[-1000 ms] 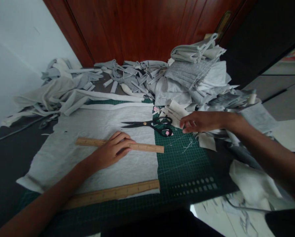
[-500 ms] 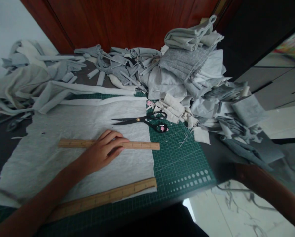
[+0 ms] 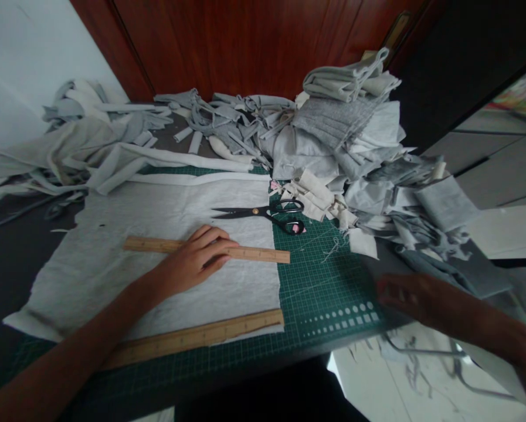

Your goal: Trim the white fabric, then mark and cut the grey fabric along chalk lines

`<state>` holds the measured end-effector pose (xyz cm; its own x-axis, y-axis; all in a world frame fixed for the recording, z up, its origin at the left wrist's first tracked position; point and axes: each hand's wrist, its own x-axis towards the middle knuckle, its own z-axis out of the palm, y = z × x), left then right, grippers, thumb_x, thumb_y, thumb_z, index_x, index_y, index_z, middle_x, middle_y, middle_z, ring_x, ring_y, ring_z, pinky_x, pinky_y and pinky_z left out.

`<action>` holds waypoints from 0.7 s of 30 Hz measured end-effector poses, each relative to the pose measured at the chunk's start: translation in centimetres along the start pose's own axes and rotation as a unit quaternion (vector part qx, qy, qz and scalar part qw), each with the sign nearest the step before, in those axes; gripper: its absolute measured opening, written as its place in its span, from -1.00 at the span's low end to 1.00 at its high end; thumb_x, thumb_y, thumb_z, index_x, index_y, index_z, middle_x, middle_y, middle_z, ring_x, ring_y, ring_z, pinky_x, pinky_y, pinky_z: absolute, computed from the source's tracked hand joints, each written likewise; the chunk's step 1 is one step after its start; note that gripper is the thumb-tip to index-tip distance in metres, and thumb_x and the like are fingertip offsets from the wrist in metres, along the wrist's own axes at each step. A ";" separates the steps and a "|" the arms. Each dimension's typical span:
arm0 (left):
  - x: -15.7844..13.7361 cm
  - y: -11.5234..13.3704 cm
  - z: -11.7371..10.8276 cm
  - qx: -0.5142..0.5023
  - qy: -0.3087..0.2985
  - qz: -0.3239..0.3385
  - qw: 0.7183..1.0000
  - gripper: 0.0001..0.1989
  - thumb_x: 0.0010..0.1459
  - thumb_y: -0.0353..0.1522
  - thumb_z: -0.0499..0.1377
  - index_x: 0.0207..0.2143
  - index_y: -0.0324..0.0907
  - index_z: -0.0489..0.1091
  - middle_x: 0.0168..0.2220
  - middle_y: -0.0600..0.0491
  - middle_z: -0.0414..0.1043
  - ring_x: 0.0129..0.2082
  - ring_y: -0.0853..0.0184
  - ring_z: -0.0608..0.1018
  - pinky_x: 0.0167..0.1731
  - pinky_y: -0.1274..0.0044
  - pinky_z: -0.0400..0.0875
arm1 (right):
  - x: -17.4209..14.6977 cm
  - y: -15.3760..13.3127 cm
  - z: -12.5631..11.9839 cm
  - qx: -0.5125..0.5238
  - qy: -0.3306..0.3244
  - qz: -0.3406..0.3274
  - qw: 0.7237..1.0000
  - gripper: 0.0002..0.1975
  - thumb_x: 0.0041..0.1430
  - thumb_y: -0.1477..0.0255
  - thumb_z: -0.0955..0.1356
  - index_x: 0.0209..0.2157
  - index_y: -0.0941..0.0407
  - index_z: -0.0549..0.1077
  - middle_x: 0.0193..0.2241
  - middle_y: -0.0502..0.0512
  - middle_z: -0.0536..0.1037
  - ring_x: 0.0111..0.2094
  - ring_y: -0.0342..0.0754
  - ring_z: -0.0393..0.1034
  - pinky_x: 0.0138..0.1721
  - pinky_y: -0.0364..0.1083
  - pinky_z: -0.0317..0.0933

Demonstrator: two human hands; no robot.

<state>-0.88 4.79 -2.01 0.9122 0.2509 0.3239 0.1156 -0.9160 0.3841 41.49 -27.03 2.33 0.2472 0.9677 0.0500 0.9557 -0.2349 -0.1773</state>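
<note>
The short ruler (image 3: pixel 263 254) is held against the pale cloth (image 3: pixel 238 290) by the left hand (image 3: pixel 199 258), its fingers bent over the wood and the thumb set slightly apart from them. Just beyond this grip, the black scissors (image 3: pixel 255 211) are laid with blades slightly parted, handles over the green cutting mat (image 3: pixel 319 275) to the right. On the near side, the longer ruler (image 3: pixel 210 333) is laid along the cloth's lower edge. Well to the right of the grip, the right hand (image 3: pixel 401 293) is seen, blurred, above the mat's right edge; whether anything is held by it cannot be told. Past the scissors, cream scraps (image 3: pixel 311 190) are heaped, backed by stacked grey fabric (image 3: pixel 333 120).
</note>
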 end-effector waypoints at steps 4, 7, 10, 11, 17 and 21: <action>-0.2 0.2 -0.1 -0.002 -0.003 -0.006 1.000 -0.75 0.49 -0.35 0.11 0.14 -0.09 0.45 -0.01 -0.01 0.46 0.06 0.23 0.46 0.09 0.39 0.42 | 8.0 -6.2 1.9 0.030 0.008 -0.053 0.998 -0.54 0.16 0.04 0.48 0.01 -0.03 0.54 -0.22 0.22 0.57 -0.18 0.17 0.57 -0.23 0.06 0.41; -0.1 0.4 -0.2 -0.010 -0.005 -0.014 1.000 -0.75 0.50 -0.34 0.11 0.13 -0.10 0.46 0.00 -0.03 0.47 0.07 0.22 0.46 0.09 0.37 0.43 | 12.6 -9.1 4.1 0.067 0.002 -0.094 0.993 -0.57 0.21 0.13 0.47 0.05 0.00 0.53 -0.13 0.20 0.59 -0.14 0.14 0.57 -0.16 0.05 0.43; -0.1 0.6 -0.2 -0.014 -0.005 -0.022 1.000 -0.75 0.50 -0.34 0.10 0.13 -0.11 0.47 0.00 -0.04 0.47 0.07 0.21 0.46 0.09 0.36 0.44 | 15.3 -9.8 5.6 0.102 -0.001 -0.109 0.989 -0.62 0.23 0.21 0.47 0.03 0.06 0.52 -0.09 0.19 0.59 -0.14 0.11 0.56 -0.11 0.04 0.42; 0.0 0.6 -0.2 -0.016 -0.004 -0.023 1.000 -0.75 0.49 -0.35 0.10 0.12 -0.12 0.47 0.00 -0.04 0.47 0.07 0.21 0.46 0.09 0.36 0.44 | 15.8 -9.8 5.9 0.114 -0.003 -0.109 0.987 -0.62 0.22 0.21 0.48 0.01 0.08 0.53 -0.11 0.19 0.60 -0.17 0.09 0.55 -0.12 0.03 0.41; 0.0 0.4 -0.1 -0.020 0.000 -0.025 1.000 -0.77 0.49 -0.33 0.12 0.10 -0.10 0.48 0.00 -0.03 0.47 0.07 0.21 0.46 0.10 0.36 0.43 | 17.6 -9.3 6.1 0.151 -0.020 -0.095 0.984 -0.68 0.24 0.19 0.46 -0.09 0.10 0.59 -0.34 0.08 0.60 -0.40 -0.04 0.42 -0.33 -0.09 0.24; 0.0 0.4 -0.1 -0.028 0.002 -0.023 0.999 -0.77 0.48 -0.34 0.12 0.10 -0.10 0.49 -0.02 -0.02 0.48 0.06 0.20 0.46 0.10 0.36 0.42 | 18.1 -9.6 6.1 0.146 -0.022 -0.088 0.985 -0.74 0.29 0.19 0.41 -0.20 0.09 0.61 -0.47 0.01 0.55 -0.48 -0.09 0.35 -0.40 -0.12 0.15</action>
<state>-0.89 4.49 -1.78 0.9049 0.2941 0.3077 0.1358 -0.8846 0.4462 35.82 -6.67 -1.04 0.0682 0.9956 0.0641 0.8945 -0.0325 -0.4460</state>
